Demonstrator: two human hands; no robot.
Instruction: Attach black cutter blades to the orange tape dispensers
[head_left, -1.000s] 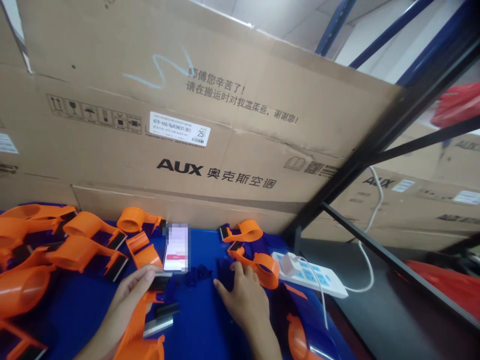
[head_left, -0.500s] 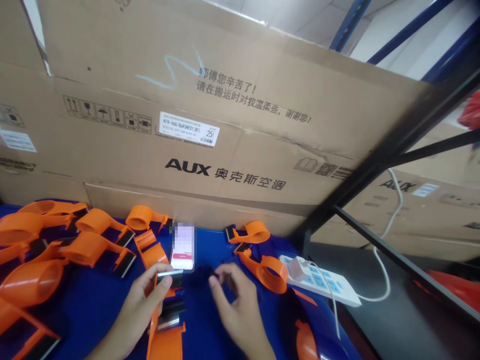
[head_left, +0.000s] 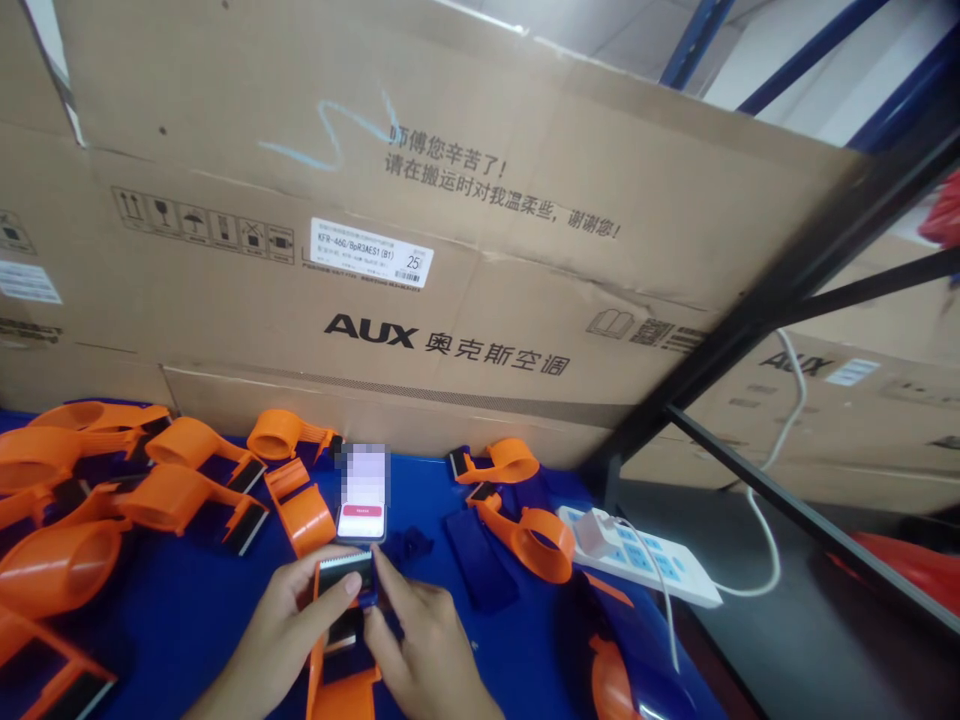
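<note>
My left hand (head_left: 296,620) grips an orange tape dispenser (head_left: 341,640) by its black toothed blade end (head_left: 346,573), low in the middle of the blue table (head_left: 187,620). My right hand (head_left: 424,650) has come against the same blade end, its fingers pinched on a small dark blue piece (head_left: 369,597) beside the blade. A phone (head_left: 363,492) with a lit screen lies just beyond both hands. Small dark blue plastic parts (head_left: 480,560) lie to the right of my hands.
Several orange tape dispensers (head_left: 180,490) crowd the left of the table; two more (head_left: 525,530) lie on the right. A white power strip (head_left: 637,555) with a plugged charger sits at the right edge. A large cardboard box (head_left: 450,250) walls the back. Black rack bars (head_left: 750,320) cross the right.
My right hand left the dark parts on the right, lifted, and moved left to meet the blade end in my left hand. The left hand kept hold of the dispenser.
</note>
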